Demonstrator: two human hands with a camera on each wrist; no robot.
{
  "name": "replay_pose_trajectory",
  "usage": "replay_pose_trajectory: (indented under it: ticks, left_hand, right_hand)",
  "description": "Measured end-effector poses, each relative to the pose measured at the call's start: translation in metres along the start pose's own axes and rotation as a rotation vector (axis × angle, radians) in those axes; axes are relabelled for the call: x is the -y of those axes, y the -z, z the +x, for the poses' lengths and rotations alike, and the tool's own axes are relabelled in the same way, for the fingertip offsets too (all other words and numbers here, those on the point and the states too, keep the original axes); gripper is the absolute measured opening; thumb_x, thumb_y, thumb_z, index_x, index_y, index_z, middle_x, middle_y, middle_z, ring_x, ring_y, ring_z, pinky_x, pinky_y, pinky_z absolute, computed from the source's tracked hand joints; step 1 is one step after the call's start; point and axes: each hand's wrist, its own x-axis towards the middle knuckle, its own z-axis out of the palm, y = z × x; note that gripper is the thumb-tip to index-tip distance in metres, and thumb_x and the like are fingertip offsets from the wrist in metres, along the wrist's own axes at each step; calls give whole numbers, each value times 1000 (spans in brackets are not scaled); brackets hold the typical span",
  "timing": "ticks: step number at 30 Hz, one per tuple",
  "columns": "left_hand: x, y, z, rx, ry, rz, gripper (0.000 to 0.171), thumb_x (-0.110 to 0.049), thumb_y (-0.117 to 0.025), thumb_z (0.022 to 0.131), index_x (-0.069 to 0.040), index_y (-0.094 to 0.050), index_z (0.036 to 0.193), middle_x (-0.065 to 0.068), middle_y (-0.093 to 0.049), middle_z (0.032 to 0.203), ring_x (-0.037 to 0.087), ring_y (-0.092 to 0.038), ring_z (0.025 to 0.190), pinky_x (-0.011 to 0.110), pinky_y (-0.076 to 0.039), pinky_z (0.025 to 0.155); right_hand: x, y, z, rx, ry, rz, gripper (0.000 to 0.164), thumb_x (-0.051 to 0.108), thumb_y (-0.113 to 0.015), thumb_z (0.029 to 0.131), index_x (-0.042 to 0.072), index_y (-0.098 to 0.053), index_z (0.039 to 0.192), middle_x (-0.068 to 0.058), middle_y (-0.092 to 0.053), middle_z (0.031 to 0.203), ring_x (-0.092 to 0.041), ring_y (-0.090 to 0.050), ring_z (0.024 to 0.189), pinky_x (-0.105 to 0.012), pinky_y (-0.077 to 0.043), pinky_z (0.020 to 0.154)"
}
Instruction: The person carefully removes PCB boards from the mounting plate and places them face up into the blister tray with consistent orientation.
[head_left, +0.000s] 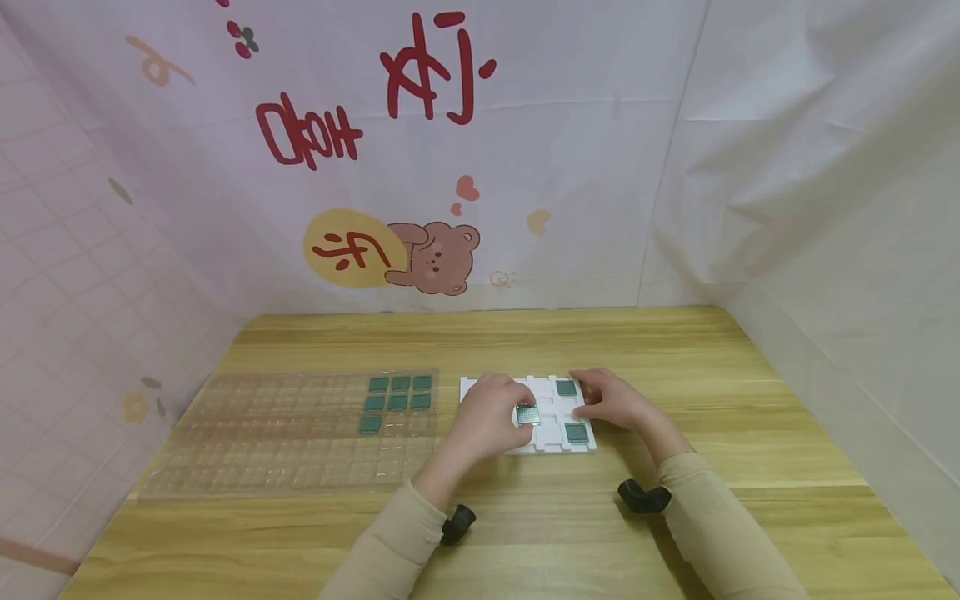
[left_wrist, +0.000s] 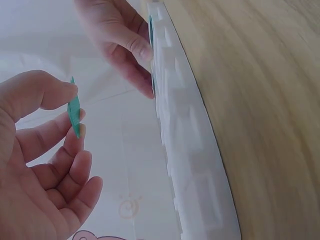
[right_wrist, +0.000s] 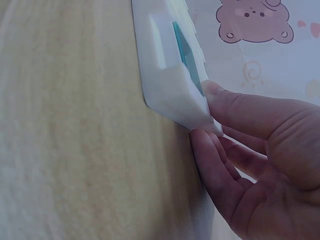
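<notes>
My left hand [head_left: 491, 417] pinches a small square green chip [head_left: 528, 415] between thumb and fingertips, above the white foam-like tray [head_left: 549, 435]. In the left wrist view the chip [left_wrist: 74, 109] is seen nearly edge-on, apart from the tray [left_wrist: 187, 135]. The chip's face towards the head view bears a grid of pale dots. At the tray's right end, my right hand [head_left: 611, 398] grips the edge, thumb on top and fingers against the side. Two green chips lie in the tray's right-hand recesses, a far chip [head_left: 566, 388] and a near chip [head_left: 577, 432].
Left of the white tray lies a wide clear plastic tray [head_left: 262, 433] with many small pockets. Several green chips [head_left: 399, 402] sit in its right far part. Both trays rest on a wooden table [head_left: 555, 517], with white printed cloth [head_left: 570, 150] behind it.
</notes>
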Motion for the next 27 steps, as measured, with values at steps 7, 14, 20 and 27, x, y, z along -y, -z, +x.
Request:
replay_pose_trajectory:
  ticks: [7, 14, 20, 27]
  left_hand:
    - [12, 5, -8, -37, 12, -38, 26, -19, -78, 75, -13, -75, 100, 0, -66, 100, 24, -55, 104, 38, -45, 92]
    - [24, 12, -18, -64, 22, -61, 25, -18, -79, 74, -12, -74, 98, 0, -63, 94, 25, -55, 98, 39, -45, 87]
    - [35, 16, -26, -62, 42, -61, 26, -17, -80, 74, -11, -74, 98, 0, -62, 94, 23, -54, 95, 38, -46, 82]
    - [48, 22, -33, -47, 71, -40, 26, -14, -81, 73, -10, -74, 98, 2, -65, 96, 25, -54, 97, 40, -47, 83]
  right_hand:
    - [0, 0, 0, 2, 5, -24, 70, 12, -77, 86, -10, -43, 143, -28, -49, 131, -25, -53, 93, -42, -45, 88]
    - [-2, 0, 1, 5, 26, -36, 70, 13, -77, 86, -11, -43, 142, -28, -49, 129, -24, -54, 91, -42, -45, 87]
    - [-1, 0, 0, 6, 13, -33, 70, 13, -77, 86, -10, -43, 143, -27, -49, 129, -24, -53, 92, -41, -45, 87]
    - [-1, -1, -1, 4, 8, -29, 70, 12, -78, 86, -10, -43, 142, -29, -49, 131, -24, -54, 91, -41, -46, 87]
